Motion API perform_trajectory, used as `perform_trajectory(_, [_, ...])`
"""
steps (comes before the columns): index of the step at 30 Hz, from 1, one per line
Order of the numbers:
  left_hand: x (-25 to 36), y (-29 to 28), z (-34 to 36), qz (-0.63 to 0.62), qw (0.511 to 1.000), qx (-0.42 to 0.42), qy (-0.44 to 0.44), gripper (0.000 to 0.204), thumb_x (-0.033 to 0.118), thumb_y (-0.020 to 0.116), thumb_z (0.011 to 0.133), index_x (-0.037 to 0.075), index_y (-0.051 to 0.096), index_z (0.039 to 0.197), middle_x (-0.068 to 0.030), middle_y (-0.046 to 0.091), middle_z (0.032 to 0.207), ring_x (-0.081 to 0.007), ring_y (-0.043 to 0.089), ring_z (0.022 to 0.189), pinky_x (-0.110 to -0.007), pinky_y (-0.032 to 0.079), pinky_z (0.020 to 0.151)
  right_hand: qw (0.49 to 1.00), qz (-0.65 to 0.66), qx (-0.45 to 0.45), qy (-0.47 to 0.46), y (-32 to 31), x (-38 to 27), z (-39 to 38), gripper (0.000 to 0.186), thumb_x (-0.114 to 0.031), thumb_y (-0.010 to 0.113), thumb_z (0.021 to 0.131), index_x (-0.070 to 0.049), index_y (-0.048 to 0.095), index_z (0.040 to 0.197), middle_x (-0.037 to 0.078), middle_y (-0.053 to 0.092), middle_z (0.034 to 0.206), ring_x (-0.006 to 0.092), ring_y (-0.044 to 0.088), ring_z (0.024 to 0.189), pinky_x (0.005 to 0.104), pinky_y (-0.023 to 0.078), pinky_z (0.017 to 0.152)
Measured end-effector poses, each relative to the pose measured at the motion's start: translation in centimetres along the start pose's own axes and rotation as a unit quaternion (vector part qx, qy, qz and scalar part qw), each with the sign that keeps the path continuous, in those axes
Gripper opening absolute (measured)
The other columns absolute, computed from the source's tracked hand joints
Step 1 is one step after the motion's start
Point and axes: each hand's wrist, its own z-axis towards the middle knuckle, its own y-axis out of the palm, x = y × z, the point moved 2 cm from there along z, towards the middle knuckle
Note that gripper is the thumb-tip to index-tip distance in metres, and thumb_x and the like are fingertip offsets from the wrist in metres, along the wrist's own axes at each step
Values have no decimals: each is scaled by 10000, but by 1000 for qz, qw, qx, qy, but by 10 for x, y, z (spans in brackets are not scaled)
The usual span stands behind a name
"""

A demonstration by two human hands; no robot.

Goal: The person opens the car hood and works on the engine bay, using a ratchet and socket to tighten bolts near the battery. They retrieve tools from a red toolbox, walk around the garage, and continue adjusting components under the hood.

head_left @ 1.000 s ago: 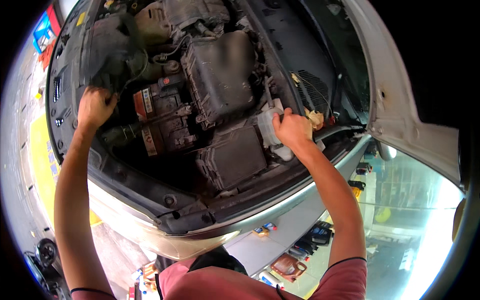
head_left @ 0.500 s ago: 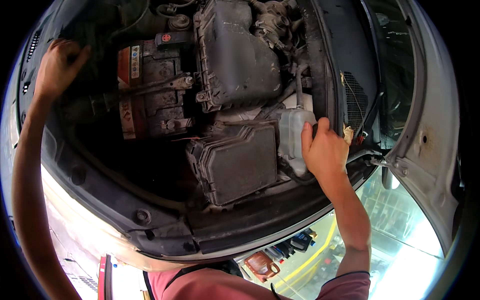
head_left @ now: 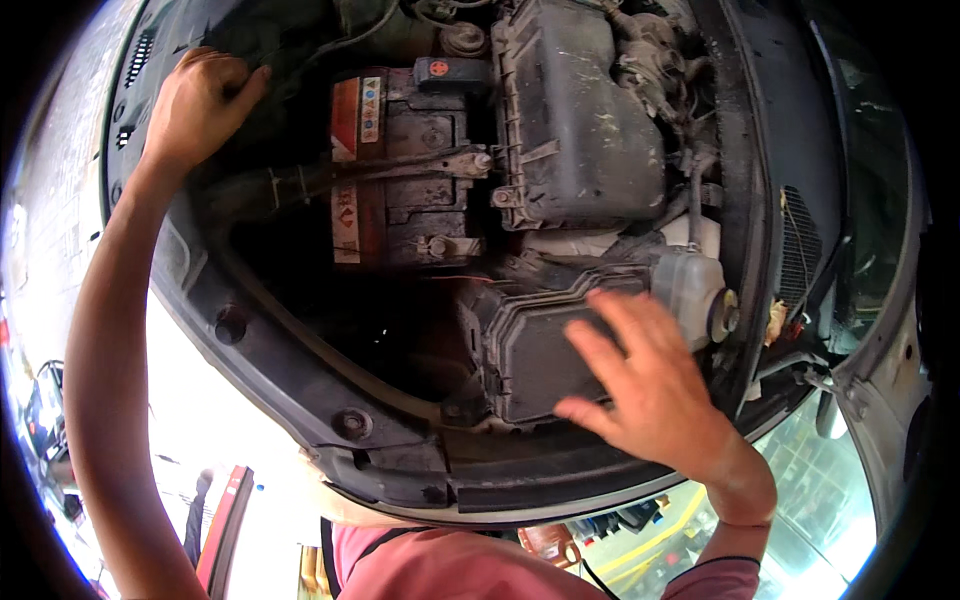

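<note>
- One right hand [head_left: 655, 390], fingers spread, holding nothing visible, hangs over the black box lid [head_left: 540, 355]; contact, can't tell.
- Just beside, the pale reservoir [head_left: 685, 280]: a careless sweep could knock its dark cap [head_left: 722, 315].
- Farther off, the left hand [head_left: 205, 105] curls at the front panel [head_left: 130, 98], well apart, hold hidden; leaning could slip it toward the battery [head_left: 422, 195].

Engine bay [head_left: 610, 488]: battery [head_left: 412, 205] left of air filter housing [head_left: 580, 130], bar [head_left: 400, 168] across battery. Fuse box [head_left: 540, 365] at near edge, reservoir [head_left: 682, 285] right of it, near-right corner. Left hand [head_left: 200, 105] by left edge, right hand [head_left: 650, 390] over fuse box.
</note>
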Motion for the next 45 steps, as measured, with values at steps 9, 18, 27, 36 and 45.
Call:
perform_trajectory(9, [1,-1,-1,-13,998,50,27,294,227,657,826,24,598,622,-129,578,669,-323,560,756,-384,454,735,997,-2,-50,-65,21,-4,11,780,-378,735,705,-40,421,1334,221,445,1306,351,397,1247,521,248,1070])
perform_trajectory(18, [-2,-10,-2,-52,995,53,64,296,225,633,786,33,616,561,-130,606,612,-318,591,688,-386,463,748,998,-13,-21,-63,18,-17,8,782,-365,748,716,-24,421,1339,229,429,1341,356,369,1288,510,245,1079])
perform_trajectory(27, [-13,-30,-11,-140,988,69,-14,317,298,644,786,9,660,659,-148,639,659,-278,622,690,-352,480,740,968,185,170,26,34,-174,-31,357,-363,613,871,-50,614,1044,133,621,1014,345,612,902,420,503,777])
perform_trajectory(36, [-19,-80,-330,-628,758,-58,-167,255,248,650,837,-4,639,876,-84,632,768,-157,589,720,-304,473,675,863,69,445,231,70,-178,-37,179,-213,622,850,-65,601,753,131,623,735,360,607,679,450,483,593])
perform_trajectory(45, [-135,-11,-914,-155,662,-462,-570,289,298,673,780,15,673,840,-173,654,748,-269,630,705,-416,495,625,806,8,484,342,80,-171,-29,239,-229,571,876,-42,560,728,163,591,697,384,589,668,481,456,590])
